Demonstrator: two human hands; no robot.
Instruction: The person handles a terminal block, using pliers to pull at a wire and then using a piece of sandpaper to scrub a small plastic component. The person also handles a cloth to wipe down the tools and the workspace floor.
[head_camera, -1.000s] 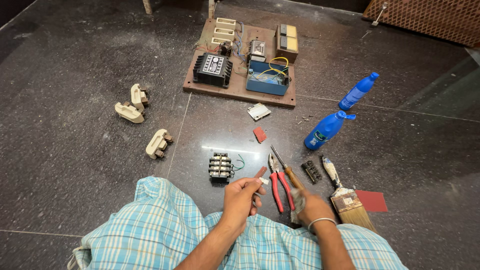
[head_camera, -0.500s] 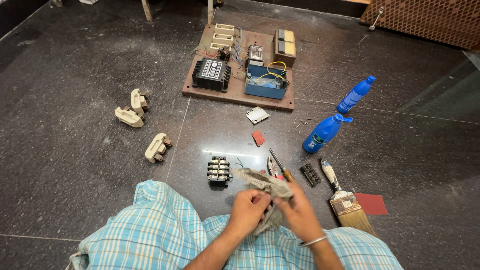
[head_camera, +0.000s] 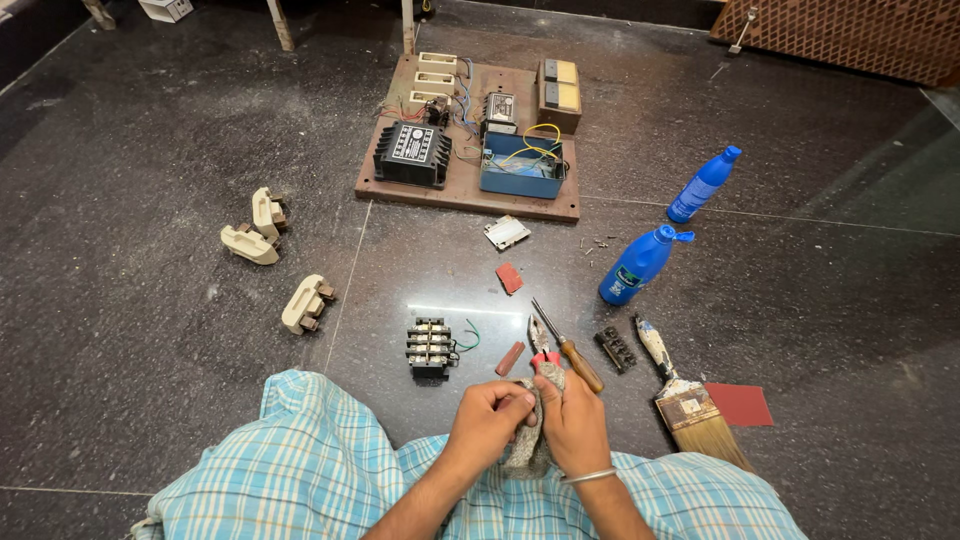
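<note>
My left hand (head_camera: 487, 419) and my right hand (head_camera: 577, 420) meet low in the middle of the view, above my checked blue cloth. Both grip a crumpled grey rag (head_camera: 528, 440) bunched between them. Just beyond my fingers on the dark floor lie red-handled pliers (head_camera: 541, 347) and a wooden-handled screwdriver (head_camera: 570, 348). A small black terminal block (head_camera: 428, 347) with a green wire sits left of the pliers. A small reddish-brown piece (head_camera: 510, 358) lies between the block and the pliers.
A brown board (head_camera: 468, 195) with a black unit, a blue box and cream switches lies further ahead. Three cream fuse holders (head_camera: 250, 243) sit at the left. Two blue bottles (head_camera: 638, 265), a paintbrush (head_camera: 690, 406), a black strip (head_camera: 614, 349) and red sandpaper (head_camera: 738, 405) are at the right.
My right hand left the pliers and screwdriver area and joined my left hand. The grey rag, spread out half a second ago, is now bunched tight between both hands.
</note>
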